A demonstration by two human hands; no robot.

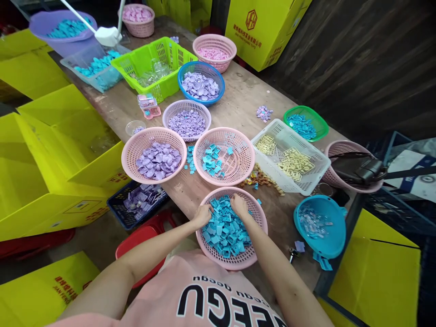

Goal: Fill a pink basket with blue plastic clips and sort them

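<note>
Close in front of me a pink basket [254, 256] holds a heap of small blue plastic pieces [225, 231]. My left hand [202, 215] rests on the basket's left rim, fingers curled down into the pieces. My right hand [239, 205] sits at the basket's far side, fingers bent and closed among the blue pieces. What either hand grips is hidden under the fingers. Just beyond stands another pink basket [238, 170] with a few blue pieces [211, 160].
On the wooden table [238, 97] stand a pink basket of purple shells [157, 159], a white basket of yellow pieces [293, 159], a turquoise bowl [320, 227] and further baskets behind. Yellow cartons [44, 181] stand left. A red stool [143, 236] is below.
</note>
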